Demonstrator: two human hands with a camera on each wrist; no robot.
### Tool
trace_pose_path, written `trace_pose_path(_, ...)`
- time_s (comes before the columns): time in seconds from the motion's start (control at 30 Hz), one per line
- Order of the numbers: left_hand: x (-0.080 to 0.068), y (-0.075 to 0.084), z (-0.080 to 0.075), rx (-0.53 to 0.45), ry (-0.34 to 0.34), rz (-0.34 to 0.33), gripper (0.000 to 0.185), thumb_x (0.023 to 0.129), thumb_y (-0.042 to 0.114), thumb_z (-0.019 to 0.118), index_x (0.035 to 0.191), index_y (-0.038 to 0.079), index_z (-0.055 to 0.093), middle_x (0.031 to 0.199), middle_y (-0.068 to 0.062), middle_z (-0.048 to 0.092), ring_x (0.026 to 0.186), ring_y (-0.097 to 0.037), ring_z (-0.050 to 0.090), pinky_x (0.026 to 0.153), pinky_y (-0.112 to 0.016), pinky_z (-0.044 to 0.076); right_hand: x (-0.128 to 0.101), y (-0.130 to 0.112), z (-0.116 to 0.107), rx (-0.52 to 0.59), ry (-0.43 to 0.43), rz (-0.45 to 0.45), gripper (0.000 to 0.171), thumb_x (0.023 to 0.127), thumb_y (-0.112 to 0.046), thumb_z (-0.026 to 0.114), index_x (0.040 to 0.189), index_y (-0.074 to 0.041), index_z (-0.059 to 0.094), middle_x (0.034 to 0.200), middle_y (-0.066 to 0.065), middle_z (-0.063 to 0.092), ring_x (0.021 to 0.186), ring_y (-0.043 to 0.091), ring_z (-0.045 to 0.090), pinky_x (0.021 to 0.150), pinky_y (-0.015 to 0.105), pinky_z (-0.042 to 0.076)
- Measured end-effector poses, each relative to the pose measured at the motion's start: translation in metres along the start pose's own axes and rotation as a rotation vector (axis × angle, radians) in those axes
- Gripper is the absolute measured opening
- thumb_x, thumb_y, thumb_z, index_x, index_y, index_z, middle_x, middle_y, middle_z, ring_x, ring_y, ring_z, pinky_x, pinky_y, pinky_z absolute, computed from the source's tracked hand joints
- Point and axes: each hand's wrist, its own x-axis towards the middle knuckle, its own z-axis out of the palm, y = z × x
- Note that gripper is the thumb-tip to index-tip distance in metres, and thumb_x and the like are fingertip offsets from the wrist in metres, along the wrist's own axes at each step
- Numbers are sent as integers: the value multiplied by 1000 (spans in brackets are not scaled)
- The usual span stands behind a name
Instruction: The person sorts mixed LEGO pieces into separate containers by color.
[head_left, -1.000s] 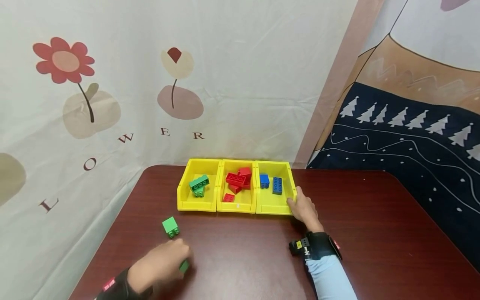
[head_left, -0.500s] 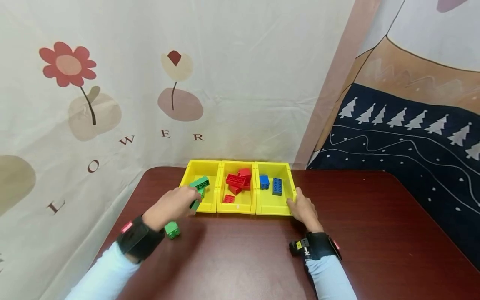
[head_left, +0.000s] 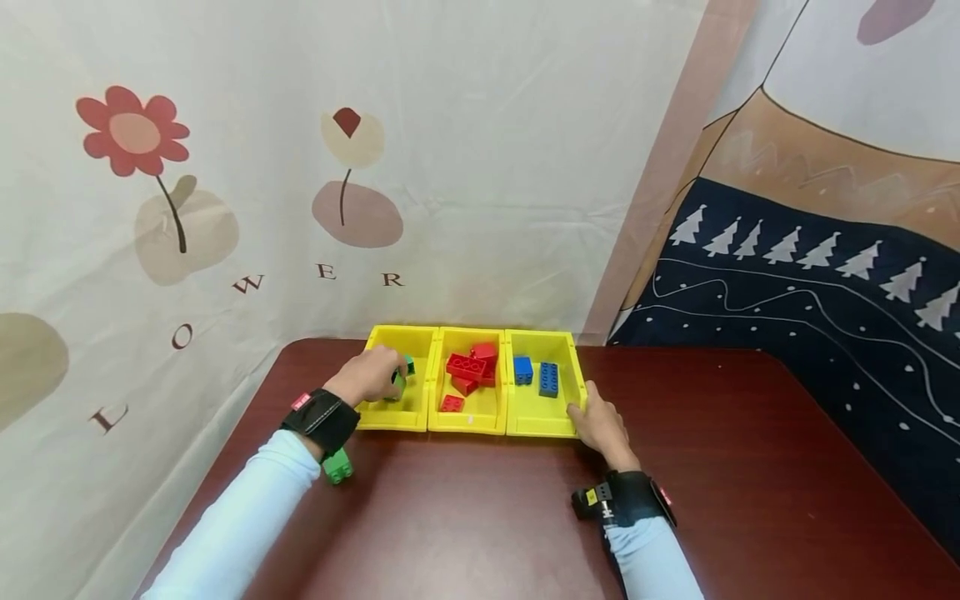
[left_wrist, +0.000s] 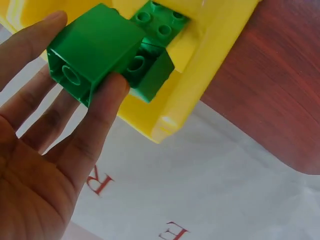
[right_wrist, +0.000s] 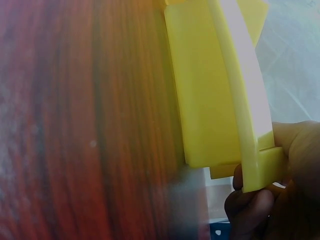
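My left hand (head_left: pixel 367 377) is inside the left yellow bin (head_left: pixel 393 419). In the left wrist view it holds a green toy building brick (left_wrist: pixel 97 45) between thumb and fingers, above other green bricks (left_wrist: pixel 162 30) in that bin. At the far right of the row, my right hand (head_left: pixel 603 423) grips the front corner of the right yellow bin (head_left: pixel 543 423), its thumb over the rim. In the right wrist view its fingers (right_wrist: pixel 250 207) curl around the corner of that bin. Another green brick (head_left: pixel 337 467) lies on the table below my left wrist.
Several red bricks (head_left: pixel 467 367) lie in the middle yellow bin (head_left: pixel 468 419). The right bin holds two blue bricks (head_left: pixel 549 379). The bins stand at the back of the brown table (head_left: pixel 465 517), close to a printed curtain (head_left: pixel 487 208).
My left hand has carried the green brick from the front left of the table forward into the left bin. The right hand keeps its grip on the right bin.
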Motion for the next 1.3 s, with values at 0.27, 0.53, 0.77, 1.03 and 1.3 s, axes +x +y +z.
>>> trace_pose_path(0.27, 18, -13, 1, -33, 29, 8, 26, 84, 5, 74, 109, -2, 71, 114, -21, 68, 93, -30, 65, 79, -38, 56, 1, 1, 1, -1, 6, -4, 41, 98, -24, 52, 133, -10, 35, 93, 15, 56, 74, 26, 54, 62, 32, 39)
trace_pose_path(0.53, 33, -15, 1, -48, -25, -30, 25, 88, 8, 71, 111, -3, 71, 116, -20, 68, 97, -27, 63, 87, -40, 55, 3, 3, 1, -3, 6, -18, 41, 98, -24, 52, 133, -9, 36, 93, 15, 56, 74, 25, 54, 62, 31, 39)
trace_pose_path(0.77, 32, -19, 6, -65, 0, -15, 27, 88, 7, 71, 113, -5, 70, 118, -23, 68, 106, -32, 65, 90, -42, 55, 2, 2, 1, -5, 7, -21, 40, 98, -24, 52, 132, -9, 36, 91, 15, 55, 73, 25, 53, 60, 31, 38)
trace_pose_path(1.03, 29, -20, 12, -76, 27, -11, 30, 90, 8, 69, 117, -6, 67, 121, -24, 66, 104, -32, 65, 89, -42, 55, 1, 2, 1, -2, 0, -8, 41, 99, -24, 52, 133, -9, 36, 93, 15, 56, 74, 25, 54, 62, 32, 39)
trace_pose_path(1.3, 18, -10, -2, -43, 56, -37, 43, 92, 23, 69, 126, -1, 62, 126, -21, 63, 109, -33, 63, 90, -45, 54, 2, 1, 0, -1, -3, -12, 41, 99, -24, 51, 134, -10, 35, 93, 15, 56, 74, 25, 54, 62, 32, 39)
